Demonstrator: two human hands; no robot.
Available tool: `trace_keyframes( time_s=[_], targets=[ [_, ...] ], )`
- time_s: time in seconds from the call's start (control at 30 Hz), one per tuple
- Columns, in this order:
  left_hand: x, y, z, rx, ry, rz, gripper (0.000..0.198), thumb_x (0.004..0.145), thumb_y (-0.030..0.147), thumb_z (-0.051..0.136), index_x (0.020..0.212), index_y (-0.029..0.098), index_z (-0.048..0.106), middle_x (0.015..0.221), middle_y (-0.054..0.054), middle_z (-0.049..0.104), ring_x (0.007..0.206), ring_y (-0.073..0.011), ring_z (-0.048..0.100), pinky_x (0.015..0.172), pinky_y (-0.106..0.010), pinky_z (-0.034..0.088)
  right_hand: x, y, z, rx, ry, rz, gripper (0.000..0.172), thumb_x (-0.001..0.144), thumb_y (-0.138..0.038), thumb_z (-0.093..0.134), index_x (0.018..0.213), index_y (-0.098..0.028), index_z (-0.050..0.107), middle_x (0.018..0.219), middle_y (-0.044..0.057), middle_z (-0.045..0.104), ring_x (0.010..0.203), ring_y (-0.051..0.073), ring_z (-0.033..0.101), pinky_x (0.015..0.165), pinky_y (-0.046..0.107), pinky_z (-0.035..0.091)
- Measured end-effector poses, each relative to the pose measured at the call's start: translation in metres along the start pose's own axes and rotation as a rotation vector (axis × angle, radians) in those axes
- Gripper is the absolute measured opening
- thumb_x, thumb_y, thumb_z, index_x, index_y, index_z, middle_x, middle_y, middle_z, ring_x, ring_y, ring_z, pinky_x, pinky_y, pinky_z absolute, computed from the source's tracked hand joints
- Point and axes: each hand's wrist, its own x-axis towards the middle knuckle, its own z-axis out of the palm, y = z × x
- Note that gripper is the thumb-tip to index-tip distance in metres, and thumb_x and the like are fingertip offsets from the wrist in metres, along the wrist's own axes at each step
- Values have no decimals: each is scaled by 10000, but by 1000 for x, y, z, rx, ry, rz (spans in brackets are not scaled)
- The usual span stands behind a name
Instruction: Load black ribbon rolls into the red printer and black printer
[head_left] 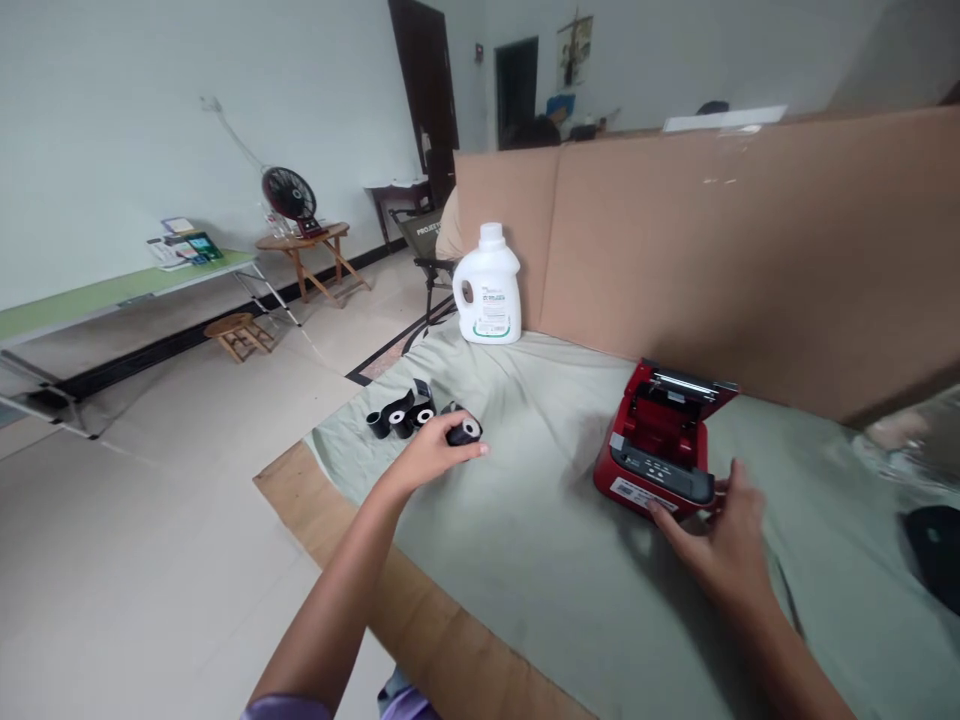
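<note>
- Pale green cloth [540, 560] covers the surface [484, 655] up to a bare wooden edge; behind stands a brown cardboard sheet [675, 240], with a white jug [489, 290] just in front of it.
- My left hand [433, 452] has its thumb and fingers closed around one black roll [463, 432], over the left part of the cloth. Other black rolls [401, 422] lie just beside it.
- My right hand [731, 545] curls around the front right corner of the red printer [656, 465]: thumb on the front, fingers at the side. They blur, so I cannot tell how firmly they grip.
- I could knock the neighbouring rolls if my left fingers swing sideways; being round, they might travel off the edge.
- My own roll could slip, its curved side giving little hold.
- Pushing unevenly could skid the printer on the loose cloth, and a jolt might drop its raised lid [697, 388].
</note>
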Motion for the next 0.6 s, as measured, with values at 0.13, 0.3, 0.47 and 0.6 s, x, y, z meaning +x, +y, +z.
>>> trace_keyframes(
  time_s=[0.13,0.3,0.47,0.6],
  targets=[
    [31,51,19,-42,-266,83,356,994,506,514,1136,222,675,1034,-47,695,930,-202,631,805,-289,503,18,-41,-32,-7,129,-117,827,852,-597,667,1511,-163,422,1254,180,515,1011,315,574,879,508,534],
    [69,95,72,-42,-430,325,315,938,418,629,1177,234,721,1128,-52,729,1009,-227,663,891,-317,517,48,-105,-71,211,-75,-243,290,974,-371,583,1229,-246,643,1094,83,670,964,235,626,864,396,523],
    [80,107,121,-69,-289,434,302,857,293,709,1154,241,681,1150,-48,723,1068,-242,660,932,-337,499,66,-118,-76,197,-462,-116,216,972,-312,565,1125,-237,698,997,36,731,851,201,652,721,320,490],
    [78,96,141,-161,-241,327,398,872,317,707,1243,243,584,1204,-56,688,1098,-230,644,919,-324,498,69,-104,-67,172,-527,-82,197,952,-287,578,1075,-212,712,934,30,741,797,195,645,686,308,460]
  ],
)
